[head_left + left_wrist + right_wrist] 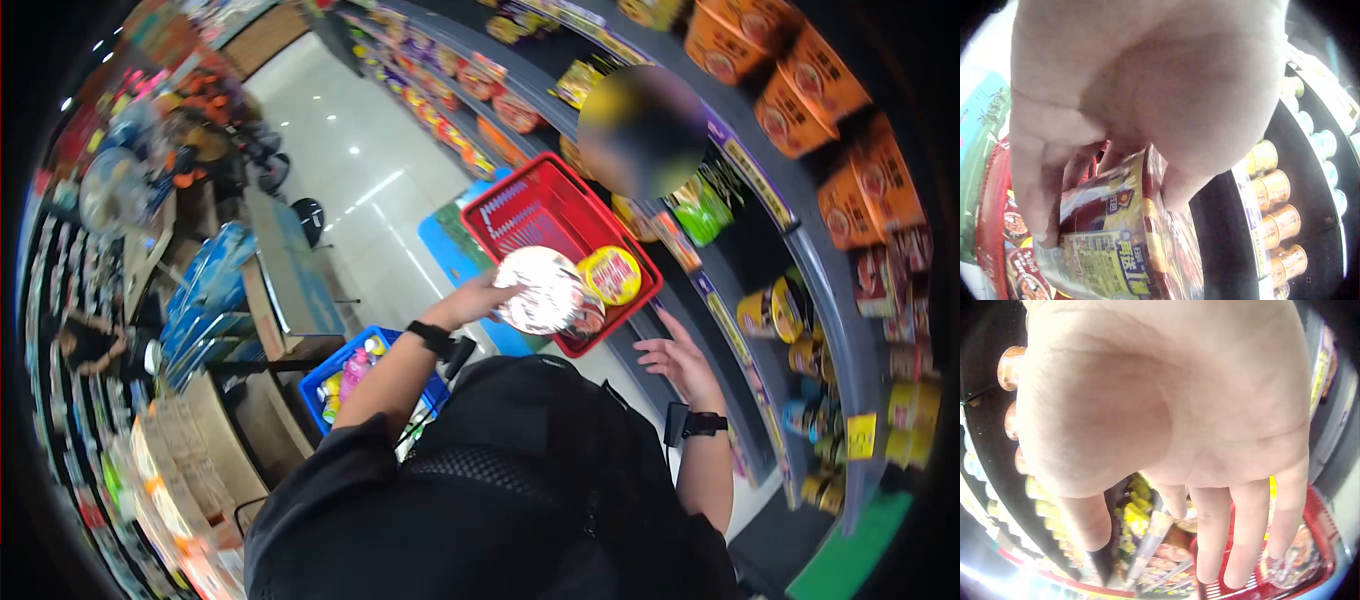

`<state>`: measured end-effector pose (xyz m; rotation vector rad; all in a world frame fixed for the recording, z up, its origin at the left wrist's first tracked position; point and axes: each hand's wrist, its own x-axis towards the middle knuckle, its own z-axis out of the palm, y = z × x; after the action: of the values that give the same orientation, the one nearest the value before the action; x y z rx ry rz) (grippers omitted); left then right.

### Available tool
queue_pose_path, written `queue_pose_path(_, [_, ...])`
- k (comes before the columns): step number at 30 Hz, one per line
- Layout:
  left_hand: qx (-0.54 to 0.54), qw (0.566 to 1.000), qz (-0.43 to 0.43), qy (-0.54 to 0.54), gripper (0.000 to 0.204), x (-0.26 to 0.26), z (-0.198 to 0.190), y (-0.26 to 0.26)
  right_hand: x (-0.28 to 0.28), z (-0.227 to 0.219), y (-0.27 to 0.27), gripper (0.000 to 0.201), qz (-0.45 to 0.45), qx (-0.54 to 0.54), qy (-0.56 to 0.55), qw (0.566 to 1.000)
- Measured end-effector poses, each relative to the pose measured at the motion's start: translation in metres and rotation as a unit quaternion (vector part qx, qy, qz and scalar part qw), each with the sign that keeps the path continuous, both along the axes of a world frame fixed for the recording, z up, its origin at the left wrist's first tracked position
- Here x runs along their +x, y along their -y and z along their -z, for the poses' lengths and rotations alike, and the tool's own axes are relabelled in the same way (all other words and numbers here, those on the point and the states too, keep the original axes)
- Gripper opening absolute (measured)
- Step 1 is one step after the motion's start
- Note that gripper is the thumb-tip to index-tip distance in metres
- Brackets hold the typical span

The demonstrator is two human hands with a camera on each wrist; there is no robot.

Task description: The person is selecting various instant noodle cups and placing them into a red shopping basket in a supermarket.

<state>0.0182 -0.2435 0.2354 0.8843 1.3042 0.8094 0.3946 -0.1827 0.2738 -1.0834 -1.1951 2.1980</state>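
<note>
My left hand [472, 303] grips an instant noodle bowl [541, 290] by its side, fingers on one side and thumb on the other. Its lid catches bright glare in the head view; the left wrist view shows a red and yellow printed wrapper. The bowl overlaps the near part of a red shopping basket [482, 212]. Inside the basket are a yellow-lidded noodle bowl [611, 275] and another bowl [588, 320], partly hidden. Just off the basket's right corner, my right hand [685, 362] is held with fingers extended and spread, its palm bare in the right wrist view.
Shelves curve along the right, stocked with orange noodle buckets [840, 85] and yellow tubs [770, 310]. Under the red basket is a blue and green surface [450, 245]. A blue basket of bottles [312, 390] stands at lower left, near wooden cabinets. Pale floor [350, 150] runs behind.
</note>
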Motion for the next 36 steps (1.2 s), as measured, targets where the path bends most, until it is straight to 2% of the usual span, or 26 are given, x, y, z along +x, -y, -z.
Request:
queue_pose_path(4, [-0.068,0.992,-0.099,-0.024,0.043,-0.048,0.049,0.008,0.035,0.071,0.043,0.059,0.061,-0.116,0.1,0.986])
queue_pose_path(6, [-0.06,0.989,-0.127,0.035,0.043,-0.061,0.058,0.002,0.053,0.112,0.083,0.058,0.091,-0.177,0.121,0.973])
queue_pose_path(8, [-0.05,0.991,-0.117,0.046,0.044,-0.07,0.068,-0.016,0.059,0.145,0.128,0.056,0.117,-0.115,0.231,0.959])
queue_pose_path(9, [-0.035,0.991,-0.118,0.055,0.044,-0.073,0.073,-0.026,0.065,0.151,0.148,0.056,0.117,-0.117,0.286,0.944])
queue_pose_path(10, [-0.041,0.992,-0.107,0.058,0.044,-0.074,0.079,-0.041,0.071,0.153,0.17,0.056,0.115,-0.145,0.32,0.929])
queue_pose_path(13, [0.046,0.998,-0.045,0.02,0.053,-0.066,0.088,-0.095,0.072,0.152,0.218,0.056,0.125,-0.208,0.375,0.895])
queue_pose_path(14, [0.041,0.998,-0.034,0.025,0.053,-0.068,0.112,-0.114,0.07,0.148,0.231,0.056,0.132,-0.223,0.38,0.888])
queue_pose_path(15, [0.063,0.992,0.024,-0.107,0.056,-0.072,0.153,-0.134,0.065,0.144,0.242,0.056,0.139,-0.236,0.383,0.882])
queue_pose_path(17, [0.052,0.966,0.104,-0.231,0.062,-0.066,0.174,-0.164,0.051,0.134,0.253,0.056,0.153,-0.258,0.38,0.875])
queue_pose_path(18, [0.089,0.958,0.118,-0.244,0.061,-0.06,0.183,-0.174,0.043,0.128,0.256,0.056,0.16,-0.265,0.376,0.873])
queue_pose_path(20, [-0.006,0.974,0.127,-0.187,0.057,-0.052,0.19,-0.187,0.028,0.123,0.259,0.056,0.183,-0.274,0.363,0.872])
queue_pose_path(21, [-0.081,0.989,0.091,-0.087,0.052,-0.043,0.188,-0.191,0.021,0.119,0.263,0.056,0.198,-0.278,0.349,0.873])
queue_pose_path(22, [-0.082,0.988,0.102,-0.084,0.052,-0.043,0.21,-0.195,0.02,0.127,0.273,0.056,0.227,-0.272,0.327,0.876])
queue_pose_path(23, [-0.058,0.974,0.138,-0.172,0.051,-0.049,0.245,-0.2,0.018,0.134,0.283,0.056,0.255,-0.267,0.303,0.878])
queue_pose_path(24, [-0.032,0.95,0.172,-0.259,0.05,-0.043,0.236,-0.206,0.013,0.137,0.289,0.056,0.281,-0.262,0.279,0.88])
queue_pose_path(25, [-0.093,0.965,0.146,-0.198,0.048,-0.039,0.225,-0.203,0.012,0.137,0.296,0.056,0.289,-0.261,0.277,0.878])
queue_pose_path(26, [-0.094,0.964,0.154,-0.195,0.048,-0.036,0.234,-0.206,0.008,0.133,0.3,0.055,0.292,-0.265,0.28,0.875])
queue_pose_path(28, [-0.027,0.933,0.172,-0.315,0.045,-0.037,0.257,-0.21,0.004,0.126,0.306,0.055,0.276,-0.272,0.304,0.87])
queue_pose_path(30, [-0.004,0.928,0.183,-0.324,0.047,-0.036,0.255,-0.216,0.0,0.119,0.31,0.055,0.257,-0.275,0.325,0.868])
queue_pose_path(32, [-0.031,0.891,0.253,-0.375,0.054,-0.036,0.258,-0.221,-0.004,0.114,0.312,0.055,0.241,-0.273,0.337,0.868])
queue_pose_path(33, [-0.013,0.859,0.278,-0.43,0.057,-0.037,0.265,-0.222,-0.003,0.114,0.311,0.055,0.231,-0.268,0.341,0.871])
queue_pose_path(36, [-0.024,0.857,0.285,-0.43,0.058,-0.037,0.283,-0.222,0.001,0.115,0.306,0.055,0.203,-0.247,0.353,0.88])
